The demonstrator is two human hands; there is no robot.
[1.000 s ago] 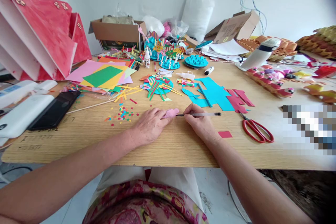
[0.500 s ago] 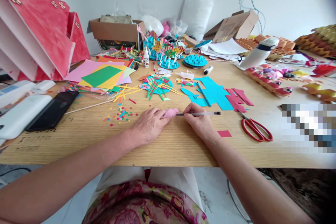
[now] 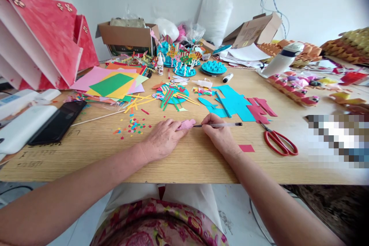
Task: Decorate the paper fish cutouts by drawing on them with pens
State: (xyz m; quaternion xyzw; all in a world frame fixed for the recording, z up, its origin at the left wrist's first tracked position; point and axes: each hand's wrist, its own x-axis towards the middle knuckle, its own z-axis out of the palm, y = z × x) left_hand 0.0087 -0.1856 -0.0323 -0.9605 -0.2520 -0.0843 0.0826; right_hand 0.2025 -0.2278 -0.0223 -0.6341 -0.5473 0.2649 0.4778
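A small pink paper cutout (image 3: pixel 188 124), fish-like in outline and marked with fine dark dots, lies at the middle of the table. My left hand (image 3: pixel 162 138) grips its left end between thumb and fingers. From the other side my right hand (image 3: pixel 218 132) pinches a slim pen (image 3: pixel 227 125) near its tip. The pen lies almost level, its tip at the right end of the cutout and its dark end pointing right. Left of my left hand are scattered paper dots (image 3: pixel 135 125). A red paper piece (image 3: pixel 246 148) is by my right wrist.
Red-handled scissors (image 3: pixel 280 142) rest at right, their blades by red paper scraps (image 3: pixel 258 109). Beyond my hands are blue paper (image 3: pixel 238 102), paper strips (image 3: pixel 170 98) and glue bottles (image 3: pixel 160 64). Coloured sheets (image 3: pixel 111 84) and a black phone (image 3: pixel 57 123) are left.
The view has shifted very slightly. Both hands, the pink cutout and the pen stay in nearly the same place.
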